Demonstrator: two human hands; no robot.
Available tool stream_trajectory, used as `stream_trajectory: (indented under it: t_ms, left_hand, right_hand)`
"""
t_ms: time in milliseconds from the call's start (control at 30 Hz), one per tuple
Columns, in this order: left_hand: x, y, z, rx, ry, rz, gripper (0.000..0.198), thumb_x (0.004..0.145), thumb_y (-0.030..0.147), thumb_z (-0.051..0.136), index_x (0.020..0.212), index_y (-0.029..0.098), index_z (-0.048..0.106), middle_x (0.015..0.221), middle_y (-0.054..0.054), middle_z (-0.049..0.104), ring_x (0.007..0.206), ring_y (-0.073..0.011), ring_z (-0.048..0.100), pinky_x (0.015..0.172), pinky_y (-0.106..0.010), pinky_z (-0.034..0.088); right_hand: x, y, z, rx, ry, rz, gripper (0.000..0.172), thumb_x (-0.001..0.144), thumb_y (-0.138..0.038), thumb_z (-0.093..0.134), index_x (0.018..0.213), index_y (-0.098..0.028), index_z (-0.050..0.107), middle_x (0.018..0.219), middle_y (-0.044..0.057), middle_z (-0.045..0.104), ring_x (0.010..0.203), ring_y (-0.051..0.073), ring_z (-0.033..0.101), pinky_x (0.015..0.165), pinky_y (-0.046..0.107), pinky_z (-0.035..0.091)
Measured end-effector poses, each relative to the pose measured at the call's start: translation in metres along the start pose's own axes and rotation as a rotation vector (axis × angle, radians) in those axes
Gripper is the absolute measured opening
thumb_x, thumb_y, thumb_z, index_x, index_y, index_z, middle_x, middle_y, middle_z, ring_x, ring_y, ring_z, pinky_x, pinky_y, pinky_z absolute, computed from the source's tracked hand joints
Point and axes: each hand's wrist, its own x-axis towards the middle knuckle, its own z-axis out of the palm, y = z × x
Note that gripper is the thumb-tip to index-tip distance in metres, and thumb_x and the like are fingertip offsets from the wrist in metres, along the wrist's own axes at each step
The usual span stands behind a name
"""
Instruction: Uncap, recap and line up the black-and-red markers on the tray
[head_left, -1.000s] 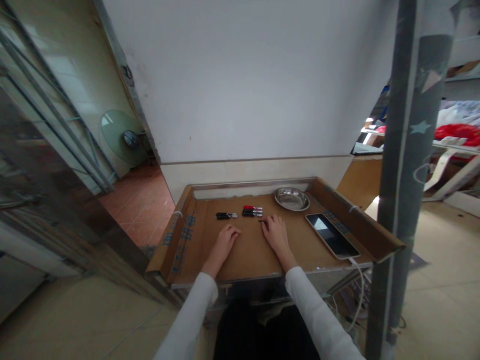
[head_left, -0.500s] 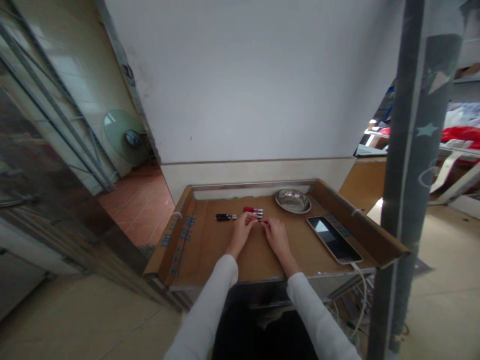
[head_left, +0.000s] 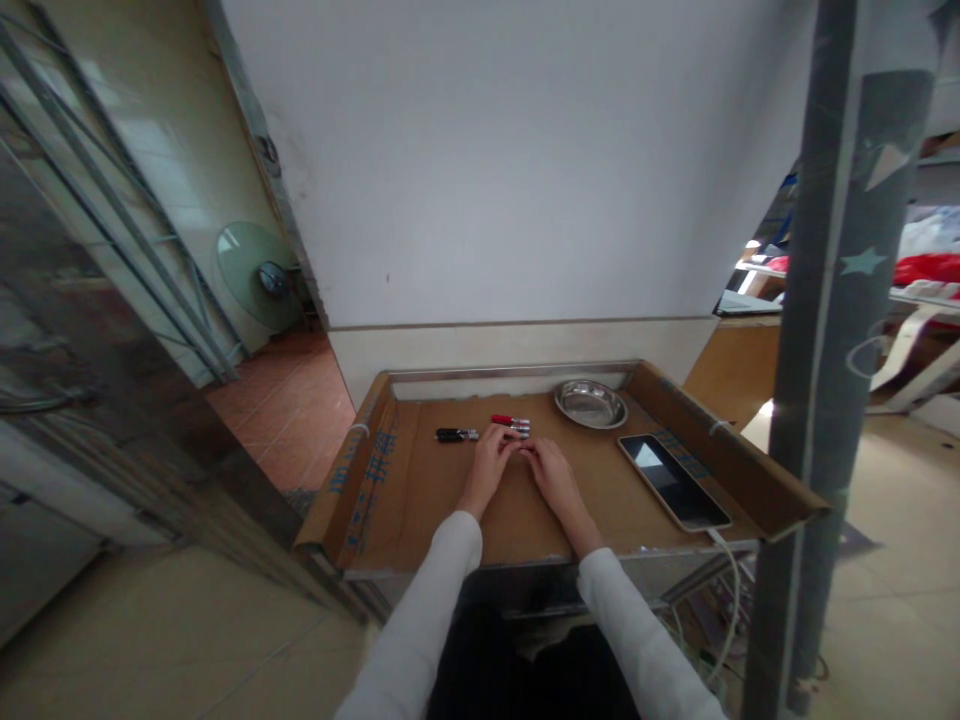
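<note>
My left hand (head_left: 491, 459) and my right hand (head_left: 551, 470) meet fingertip to fingertip over the middle of a cardboard-lined table (head_left: 439, 500). Both are closed in a pinch, and something small sits between the fingertips, too small to name. Just beyond the left fingers lie red pen-like pieces with silver ends (head_left: 510, 421), partly hidden by that hand. To their left, black pen-like pieces with silver tips (head_left: 456, 435) lie side by side on the cardboard.
A round steel dish (head_left: 590, 403) stands at the back right. Nearer lies a phone (head_left: 673, 482) with a white cable (head_left: 731, 600) running off the front edge. Raised cardboard flaps (head_left: 739, 455) border the sides. A white wall (head_left: 517, 180) rises behind, a grey post (head_left: 832, 350) at right.
The whole view has shifted slightly, so everything appears a little further right. My hands keep nearly the same pinched pose, fingertips together.
</note>
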Motion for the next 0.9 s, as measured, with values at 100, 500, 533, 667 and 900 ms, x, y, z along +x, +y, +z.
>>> stream_trajectory:
  t_ms: [100, 500, 533, 667, 900]
  left_hand:
    - [0.000, -0.001, 0.001, 0.014, 0.038, 0.013, 0.008, 0.081, 0.020, 0.056, 0.088, 0.018, 0.059, 0.093, -0.003, 0.059, 0.078, -0.0131, 0.060, 0.072, -0.027, 0.050]
    - [-0.001, -0.010, 0.004, 0.345, -0.027, 0.112, 0.036, 0.080, 0.001, 0.041, 0.109, 0.018, 0.055, 0.117, -0.008, 0.057, 0.114, -0.0191, 0.048, 0.102, -0.039, 0.036]
    - [-0.001, -0.009, 0.005, 0.410, -0.052, 0.112, 0.037, 0.079, 0.002, 0.043, 0.110, 0.019, 0.055, 0.119, -0.008, 0.057, 0.117, -0.0205, 0.046, 0.103, -0.041, 0.033]
    - [-0.004, -0.004, 0.007, 0.592, -0.105, 0.082, 0.029, 0.082, 0.012, 0.050, 0.110, 0.020, 0.055, 0.114, -0.008, 0.059, 0.113, -0.0243, 0.047, 0.099, -0.045, 0.033]
    - [-0.010, 0.004, 0.004, 0.634, -0.201, 0.113, 0.017, 0.088, 0.027, 0.049, 0.100, 0.021, 0.059, 0.104, -0.006, 0.059, 0.103, -0.0213, 0.052, 0.094, -0.041, 0.035]
  right_hand:
    - [-0.001, -0.001, 0.001, 0.043, 0.005, -0.002, 0.018, 0.087, -0.022, 0.043, 0.092, -0.019, 0.060, 0.091, 0.008, 0.064, 0.089, 0.020, 0.057, 0.081, 0.033, 0.045]
    - [-0.003, 0.005, -0.002, -0.081, 0.092, 0.169, 0.025, 0.089, -0.028, 0.042, 0.096, -0.020, 0.065, 0.091, 0.007, 0.068, 0.083, 0.019, 0.061, 0.074, 0.028, 0.043]
    - [-0.004, 0.004, -0.003, -0.132, 0.099, 0.199, 0.027, 0.089, -0.029, 0.041, 0.097, -0.020, 0.065, 0.090, 0.007, 0.068, 0.081, 0.019, 0.061, 0.072, 0.028, 0.042]
    - [-0.005, 0.002, -0.007, -0.314, 0.110, 0.261, 0.029, 0.091, -0.030, 0.039, 0.098, -0.020, 0.065, 0.087, 0.008, 0.069, 0.076, 0.018, 0.061, 0.068, 0.027, 0.038]
    - [-0.008, -0.003, -0.009, -0.495, 0.088, 0.233, 0.027, 0.090, -0.025, 0.040, 0.092, -0.019, 0.067, 0.081, 0.010, 0.068, 0.075, 0.020, 0.059, 0.071, 0.030, 0.037]
